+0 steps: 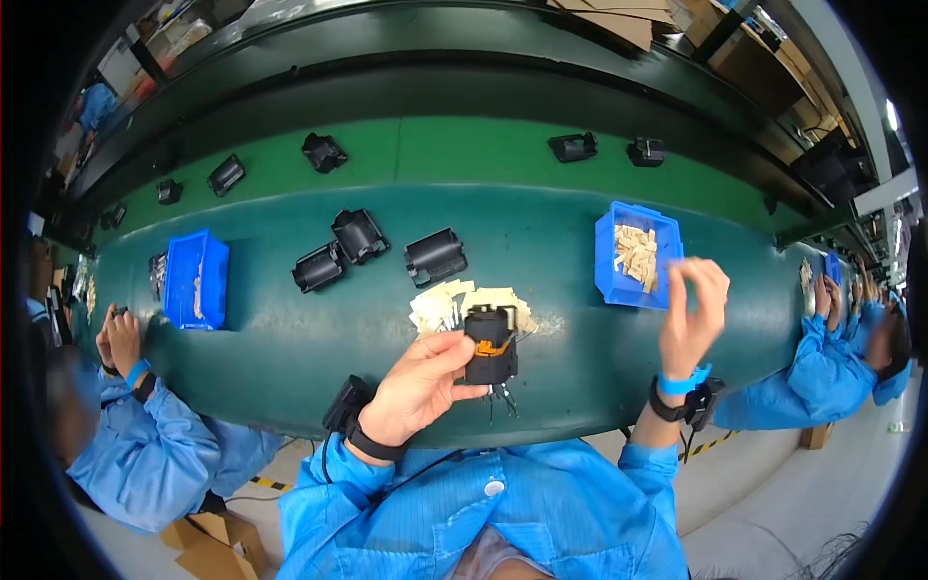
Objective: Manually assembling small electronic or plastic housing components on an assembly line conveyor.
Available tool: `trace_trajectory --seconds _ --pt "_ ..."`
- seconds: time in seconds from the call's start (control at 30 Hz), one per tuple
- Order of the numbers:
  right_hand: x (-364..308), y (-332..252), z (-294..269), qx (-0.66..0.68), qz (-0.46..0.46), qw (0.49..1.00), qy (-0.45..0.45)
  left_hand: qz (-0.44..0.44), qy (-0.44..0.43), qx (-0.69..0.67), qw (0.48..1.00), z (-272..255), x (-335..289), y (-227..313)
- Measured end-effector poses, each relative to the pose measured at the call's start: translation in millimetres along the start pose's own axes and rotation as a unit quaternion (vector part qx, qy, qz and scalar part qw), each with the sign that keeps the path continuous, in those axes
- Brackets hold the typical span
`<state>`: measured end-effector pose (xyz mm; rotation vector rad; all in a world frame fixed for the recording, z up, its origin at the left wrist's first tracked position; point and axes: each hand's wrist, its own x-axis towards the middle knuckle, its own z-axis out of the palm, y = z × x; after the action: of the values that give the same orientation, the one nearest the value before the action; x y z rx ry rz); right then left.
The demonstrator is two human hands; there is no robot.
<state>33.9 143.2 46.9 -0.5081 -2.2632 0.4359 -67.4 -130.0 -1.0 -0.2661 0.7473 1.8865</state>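
Observation:
My left hand (420, 387) grips a small black plastic part (490, 346) with an orange strip across its front and thin metal pins hanging below it. It is held just above the near edge of the green table (290, 338). A pile of pale yellow slips (447, 304) lies right behind it. My right hand (691, 314) is raised with the fingers pinched together, just in front of a blue bin (611, 271) that holds more pale slips. Whether something thin sits between the fingertips cannot be made out.
Three black housings (435, 256) lie mid-table; more ride the green conveyor strip (435, 150) behind. A second blue bin (196, 280) stands at the left. Two people in blue coats work on either side, one at the left (126, 425), one at the right (831, 358). A black part (345, 401) sits at the table's near edge.

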Motion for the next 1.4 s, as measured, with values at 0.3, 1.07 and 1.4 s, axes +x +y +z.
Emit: trace_trajectory --seconds 0.3,1.07,1.4 --pt "-75 -56 26 0.531 0.278 0.674 -0.431 0.097 -0.125 -0.091 0.983 -4 1 -24" --pt "-88 -78 49 0.566 0.239 0.722 -0.320 0.406 0.081 0.235 0.880 9 -9 -28" --pt "-75 -59 42 0.560 0.265 0.678 -0.396 0.275 0.053 0.258 0.925 6 -15 -14"
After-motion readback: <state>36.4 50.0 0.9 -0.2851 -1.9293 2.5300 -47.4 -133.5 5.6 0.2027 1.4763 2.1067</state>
